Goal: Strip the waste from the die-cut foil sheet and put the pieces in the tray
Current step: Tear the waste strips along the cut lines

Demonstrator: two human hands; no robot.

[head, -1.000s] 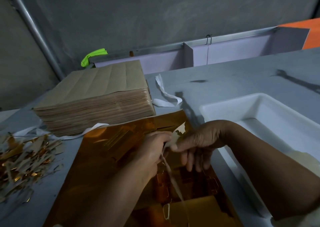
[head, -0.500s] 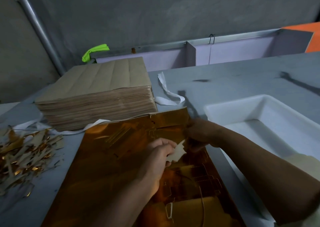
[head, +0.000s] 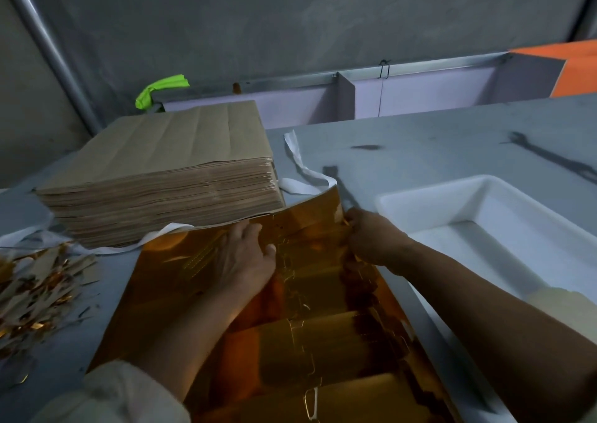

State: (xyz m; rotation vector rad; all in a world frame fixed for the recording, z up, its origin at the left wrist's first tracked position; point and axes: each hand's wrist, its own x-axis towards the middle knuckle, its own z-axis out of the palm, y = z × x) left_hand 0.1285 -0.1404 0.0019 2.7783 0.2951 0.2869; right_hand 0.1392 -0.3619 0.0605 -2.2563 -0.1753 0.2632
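A shiny gold die-cut foil sheet [head: 181,280] lies on the grey table in front of me, with cut outlines running down its middle. My left hand [head: 240,254] rests flat on the sheet near its far edge, fingers spread. At the sheet's far right edge, my right hand [head: 371,240] pinches the foil with curled fingers. A white tray [head: 403,196] stands to the right of the sheet, and no pieces show in the part I see.
A thick stack of brown paper sheets [head: 161,177] sits at the back left. White paper strips [head: 303,170] lie beside it. A heap of gold and brown waste scraps [head: 35,290] covers the table's left side. A grey wall rises behind.
The pale waste strip held between my hands is out of sight now. My left hand has moved up and lies flat on the sheet. My right hand has moved to the sheet's far right edge.
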